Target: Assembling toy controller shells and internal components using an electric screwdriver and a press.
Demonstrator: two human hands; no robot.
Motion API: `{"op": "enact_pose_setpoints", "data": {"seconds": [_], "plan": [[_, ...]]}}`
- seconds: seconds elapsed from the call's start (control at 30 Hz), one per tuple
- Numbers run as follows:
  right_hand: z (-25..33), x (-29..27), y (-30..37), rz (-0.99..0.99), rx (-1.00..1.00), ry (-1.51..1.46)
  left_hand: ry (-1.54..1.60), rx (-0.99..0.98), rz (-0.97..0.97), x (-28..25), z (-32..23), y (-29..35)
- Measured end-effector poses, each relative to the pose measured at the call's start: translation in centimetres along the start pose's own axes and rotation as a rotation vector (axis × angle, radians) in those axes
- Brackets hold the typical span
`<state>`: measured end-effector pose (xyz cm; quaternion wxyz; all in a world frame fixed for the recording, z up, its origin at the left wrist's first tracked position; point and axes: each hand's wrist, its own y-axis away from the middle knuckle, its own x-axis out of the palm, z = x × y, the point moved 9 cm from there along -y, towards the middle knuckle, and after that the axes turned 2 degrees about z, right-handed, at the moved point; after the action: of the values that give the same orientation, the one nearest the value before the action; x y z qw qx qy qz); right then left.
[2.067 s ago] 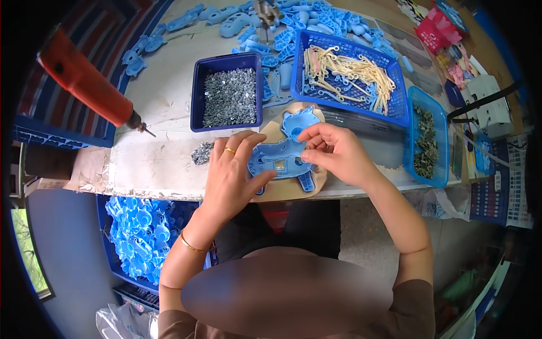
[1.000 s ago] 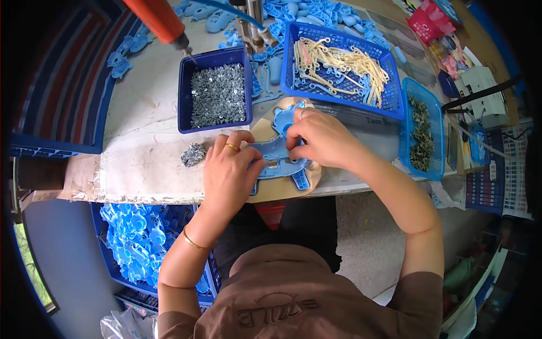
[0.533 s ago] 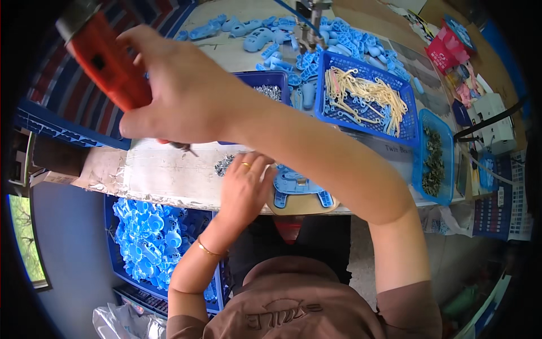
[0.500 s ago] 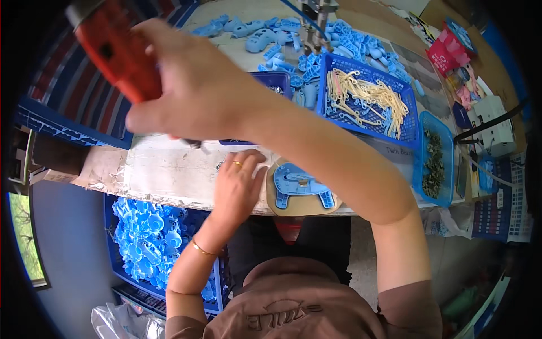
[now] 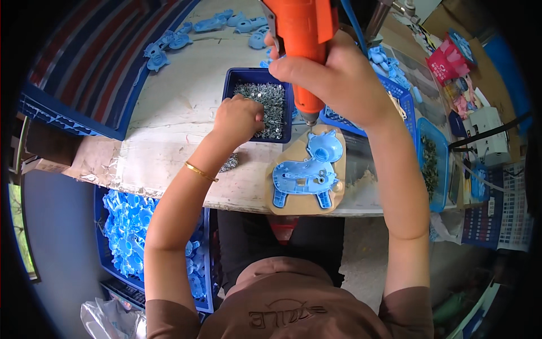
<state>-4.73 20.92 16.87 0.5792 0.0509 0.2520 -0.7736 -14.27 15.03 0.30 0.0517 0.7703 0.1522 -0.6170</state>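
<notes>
My right hand (image 5: 353, 76) grips an orange electric screwdriver (image 5: 304, 51), its tip pointing down above the far edge of a tan fixture board (image 5: 275, 210). On that board lies a light-blue plastic animal-shaped shell (image 5: 305, 173), its hollow side up, with a round cup-like head part at the far end. My left hand (image 5: 238, 118) reaches over the near left part of a dark-blue tray (image 5: 228, 87) full of small metal screws (image 5: 268, 101). Its fingers are curled together; what they hold, if anything, is hidden. Beside my left wrist is a small pile of screws (image 5: 230, 164).
Light-blue plastic parts (image 5: 212, 24) lie along the back of the table. A blue basket (image 5: 403, 93) stands right, partly behind my right arm, and a lighter blue bin (image 5: 437, 169) farther right. Below the table's left edge sits a crate of blue parts (image 5: 124, 231).
My right hand has swung the screwdriver from the upper left to above the board. My left hand has moved from the tabletop to the screw tray. More of the shell shows.
</notes>
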Motion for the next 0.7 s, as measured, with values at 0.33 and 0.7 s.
{"op": "enact_pose_setpoints", "data": {"seconds": [0.33, 0.7], "plan": [[-0.6, 0.8, 0.6, 0.093, -0.027, -0.133, -0.106, 0.215, -0.261, -2.9, -3.5, 2.4], [-0.6, 3.1, 3.2, -0.092, -0.051, -0.418, 0.292, 0.254, -0.345, -3.4, -8.8, 7.1]]}}
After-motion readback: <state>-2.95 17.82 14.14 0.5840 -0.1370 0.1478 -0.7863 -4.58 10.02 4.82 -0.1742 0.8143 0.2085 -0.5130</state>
